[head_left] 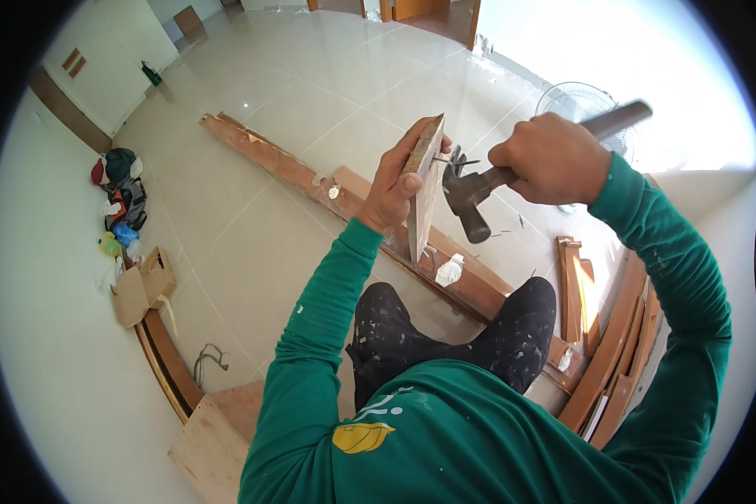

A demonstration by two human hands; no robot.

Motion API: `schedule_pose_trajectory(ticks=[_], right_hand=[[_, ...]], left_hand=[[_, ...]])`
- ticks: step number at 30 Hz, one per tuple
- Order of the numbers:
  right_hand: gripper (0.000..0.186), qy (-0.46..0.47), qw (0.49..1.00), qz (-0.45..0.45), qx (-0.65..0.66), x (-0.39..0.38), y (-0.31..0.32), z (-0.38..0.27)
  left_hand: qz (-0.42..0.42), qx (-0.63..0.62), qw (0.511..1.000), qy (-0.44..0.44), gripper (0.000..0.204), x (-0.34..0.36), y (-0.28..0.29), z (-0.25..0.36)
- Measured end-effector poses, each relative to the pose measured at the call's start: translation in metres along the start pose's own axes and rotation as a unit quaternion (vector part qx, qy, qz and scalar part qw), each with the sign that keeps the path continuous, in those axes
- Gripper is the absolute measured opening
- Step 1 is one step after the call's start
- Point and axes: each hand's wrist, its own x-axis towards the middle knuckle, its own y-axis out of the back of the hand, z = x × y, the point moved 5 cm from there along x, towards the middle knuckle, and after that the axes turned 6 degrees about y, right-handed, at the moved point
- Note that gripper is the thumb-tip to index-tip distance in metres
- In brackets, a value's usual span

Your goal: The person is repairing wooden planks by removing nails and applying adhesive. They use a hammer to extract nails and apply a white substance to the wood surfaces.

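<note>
My left hand grips a short wooden board and holds it up on edge, the thumb on one side and fingertips showing over the other. Nails stick out of the board's right face. My right hand is closed round the handle of a claw hammer. The claw end is up beside the nails, and the striking face hangs lower. Whether the claw touches a nail, I cannot tell.
Long brown planks lie across the tiled floor before my knees. More wooden trim is stacked at right, near a fan. Bags, a cardboard box and a plywood sheet sit at left. Loose nails are scattered about.
</note>
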Motion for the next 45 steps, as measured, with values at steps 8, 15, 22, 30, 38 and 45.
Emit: schedule_pose_trajectory(ticks=[8, 15, 22, 30, 38, 45], right_hand=[[0.015, -0.040, 0.998, 0.033, 0.043, -0.001, -0.024, 0.010], [0.013, -0.060, 0.997, 0.040, 0.006, -0.018, -0.028, 0.014], [0.009, -0.057, 0.993, 0.098, 0.037, -0.029, -0.043, 0.018], [0.011, -0.085, 0.983, 0.154, 0.047, -0.037, -0.070, 0.017], [0.009, -0.112, 0.961, 0.233, 0.098, -0.042, -0.084, 0.013], [0.009, -0.132, 0.944, 0.261, 0.156, -0.036, -0.099, 0.015]], left_hand=[[-0.023, 0.026, 0.999, 0.017, 0.120, 0.013, -0.013, -0.004], [-0.024, 0.032, 0.998, 0.046, 0.124, 0.020, -0.023, -0.005], [-0.034, 0.036, 0.998, 0.042, 0.125, 0.023, -0.034, -0.015], [-0.039, 0.040, 0.997, 0.046, 0.126, 0.027, -0.040, -0.020], [-0.025, 0.041, 0.998, 0.047, 0.125, 0.034, -0.038, -0.017], [-0.030, 0.042, 0.997, 0.053, 0.128, 0.037, -0.042, -0.019]])
